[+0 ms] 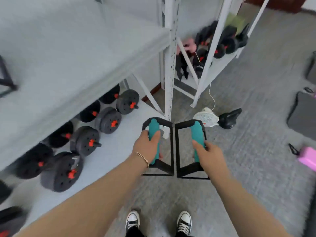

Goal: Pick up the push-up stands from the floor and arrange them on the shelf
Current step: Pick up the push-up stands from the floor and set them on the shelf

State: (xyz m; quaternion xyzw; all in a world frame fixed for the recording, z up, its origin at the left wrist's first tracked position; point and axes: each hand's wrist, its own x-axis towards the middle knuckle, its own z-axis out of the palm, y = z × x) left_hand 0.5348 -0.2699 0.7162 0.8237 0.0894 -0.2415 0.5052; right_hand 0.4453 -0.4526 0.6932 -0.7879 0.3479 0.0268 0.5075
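Note:
I hold two push-up stands side by side above the grey carpet, each a black frame with a teal foam grip. My left hand (147, 147) is shut around the teal grip of the left push-up stand (153, 127). My right hand (207, 153) is shut around the grip of the right push-up stand (197, 132). The two frames almost touch in the middle. The white shelf (71, 53) spreads out to my left, its broad upper board bare in front of me. A black frame (6, 79) stands at that board's far left edge.
Several black dumbbells with red nuts (109, 120) fill the lower shelf board. A white upright post (170, 69) rises just beyond the stands. A second rack holds dark gear (222, 43). A kettlebell (229, 118), a white item (206, 118), grey pads (302, 117) and a pink block (307, 157) lie on the carpet.

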